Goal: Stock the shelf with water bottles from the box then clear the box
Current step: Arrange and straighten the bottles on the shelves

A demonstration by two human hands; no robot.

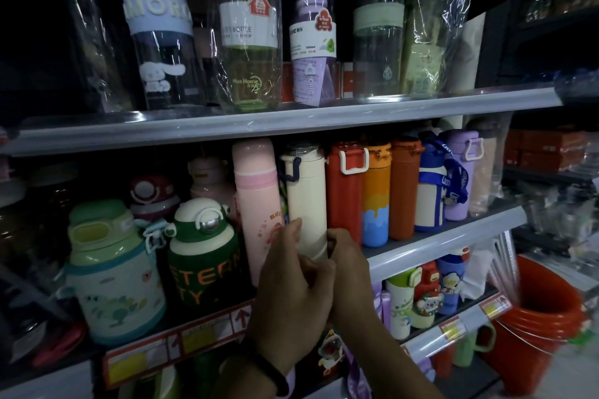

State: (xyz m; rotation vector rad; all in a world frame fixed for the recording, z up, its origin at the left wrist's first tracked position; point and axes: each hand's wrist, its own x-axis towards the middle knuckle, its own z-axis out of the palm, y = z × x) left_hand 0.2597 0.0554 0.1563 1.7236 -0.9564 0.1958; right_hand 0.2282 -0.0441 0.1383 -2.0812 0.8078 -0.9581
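**Stocked shelves (pixel 291 121) fill our view**

Rows of bottles crowd every level. At the middle level, the cream bottle (pixel 306 201) is upright between a pink bottle (pixel 257 204) and a red bottle (pixel 344 197). Our left hand (pixel 291 285) and right hand (pixel 348 266) both grasp its lower end, fingers curled around it.
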